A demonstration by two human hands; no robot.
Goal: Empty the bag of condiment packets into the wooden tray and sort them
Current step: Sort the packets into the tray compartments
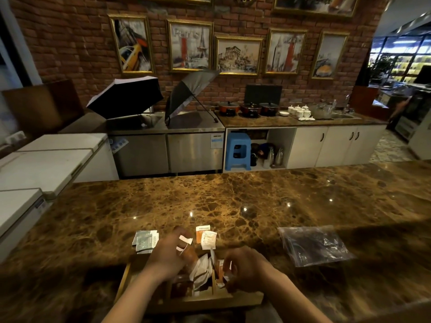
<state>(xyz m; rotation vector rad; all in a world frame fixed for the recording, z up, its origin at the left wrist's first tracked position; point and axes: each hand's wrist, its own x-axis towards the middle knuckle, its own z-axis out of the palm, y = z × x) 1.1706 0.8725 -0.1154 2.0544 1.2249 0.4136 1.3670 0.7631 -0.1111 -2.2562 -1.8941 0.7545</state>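
Head view: left hand fingers pinch white packets above the tray at the worktop's near edge; right hand pinches one inside; clear bag lies flat, right.

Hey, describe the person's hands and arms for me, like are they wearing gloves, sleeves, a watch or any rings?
Both hands are bare, with no gloves. The left hand and right hand show no rings that I can make out, though the picture is dim and a bit blurred. Both forearms are uncovered down to the bottom edge of the picture, so no sleeves show. No watch or bracelet is visible on either wrist.
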